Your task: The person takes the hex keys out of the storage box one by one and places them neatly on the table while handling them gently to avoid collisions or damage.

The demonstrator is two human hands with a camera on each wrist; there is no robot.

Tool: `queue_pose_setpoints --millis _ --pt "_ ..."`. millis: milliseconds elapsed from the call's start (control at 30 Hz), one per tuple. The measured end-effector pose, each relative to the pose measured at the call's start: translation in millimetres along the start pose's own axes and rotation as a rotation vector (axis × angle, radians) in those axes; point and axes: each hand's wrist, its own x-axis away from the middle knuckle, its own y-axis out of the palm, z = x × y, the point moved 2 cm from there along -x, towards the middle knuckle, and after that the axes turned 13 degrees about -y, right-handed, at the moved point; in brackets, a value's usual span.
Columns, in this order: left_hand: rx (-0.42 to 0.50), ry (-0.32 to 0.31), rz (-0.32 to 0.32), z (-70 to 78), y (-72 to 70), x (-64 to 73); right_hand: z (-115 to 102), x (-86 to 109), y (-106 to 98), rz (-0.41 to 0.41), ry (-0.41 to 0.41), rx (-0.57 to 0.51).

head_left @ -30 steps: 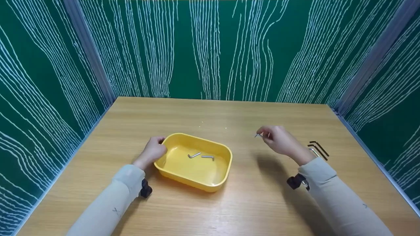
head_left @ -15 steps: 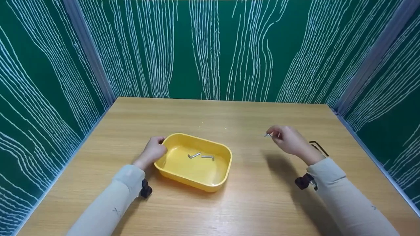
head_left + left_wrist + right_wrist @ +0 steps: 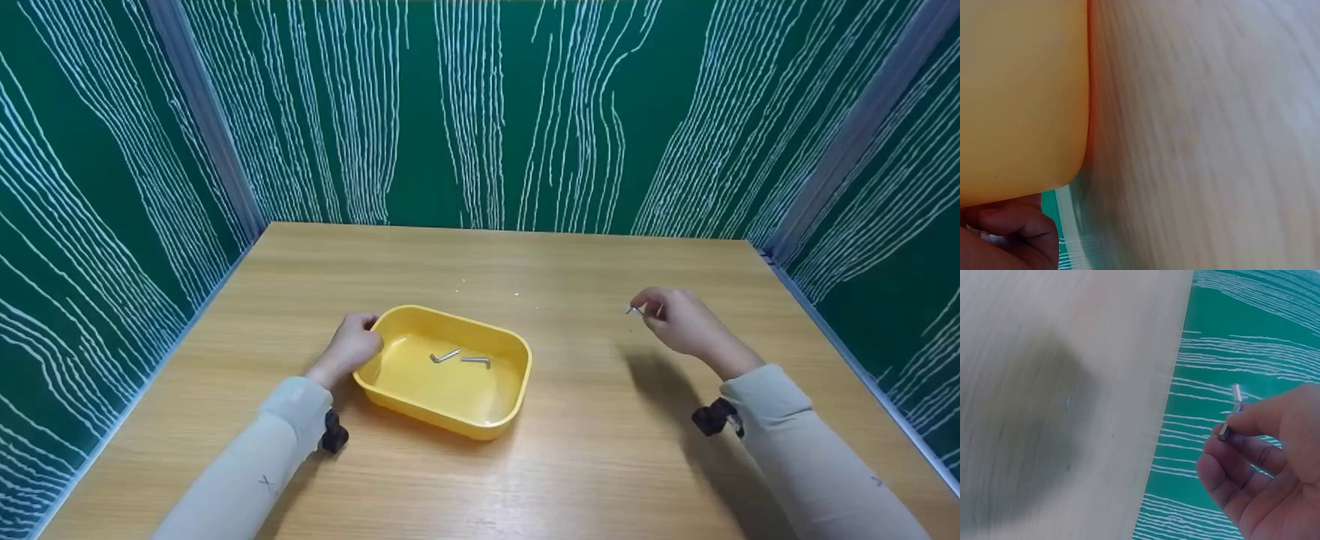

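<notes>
Head view, from the left: a pale sleeve (image 3: 232,457) with a black device (image 3: 334,433) at the cuff leads to the left hand (image 3: 352,345), which grips the near-left end of a yellow tray (image 3: 442,391). The tray rests on the wooden table (image 3: 585,480), reaching rightward from that grip; the left wrist view shows bent fingers against the tray's outer wall, though how they close on the rim I cannot tell. Inside the tray, to the right of the left grip, lie two L-shaped metal keys, apart from each other: one key (image 3: 448,355) slanting, its bend toward the left hand, and a second key (image 3: 474,359) farther from that hand, its bend at the right. Beyond the tray's far side are a few pale specks (image 3: 516,294). Well to the right of the tray, the right hand (image 3: 679,321) is raised above the table, pinching a small bent metal key (image 3: 1236,392) narrowly between thumb and fingertips, one end jutting past the pinch.
</notes>
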Motion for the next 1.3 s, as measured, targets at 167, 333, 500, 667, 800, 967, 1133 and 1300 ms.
queue_pose_setpoints --millis 167,333,500,667,800,967,1133,1300 --pt "-0.012 -0.009 0.007 0.2 0.3 -0.7 6 4.7 -3 0.003 0.016 0.0" --pt "-0.006 -0.006 0.012 0.6 0.3 -0.9 11 8.9 -5 -0.019 0.052 -0.004" --pt "0.003 -0.007 0.014 0.9 0.2 -1.1 21 14.1 -8 -0.036 0.09 0.0" --pt "0.0 -0.013 0.008 0.4 0.2 -1.5 32 21.0 -9 -0.041 0.126 0.008" --pt "-0.017 -0.007 0.003 -0.7 -0.5 -2.3 39 26.3 -11 -0.019 0.119 0.021" --pt "-0.036 0.007 0.006 -1.5 -1.2 -3.3 45 33.4 -11 0.002 0.133 0.01" --pt "-0.047 0.009 0.015 -1.8 -1.0 -3.7 50 38.8 -12 -0.017 0.158 0.007" --pt "-0.044 -0.001 0.012 -1.8 -0.6 -3.8 58 44.0 -13 -0.026 0.163 0.026"
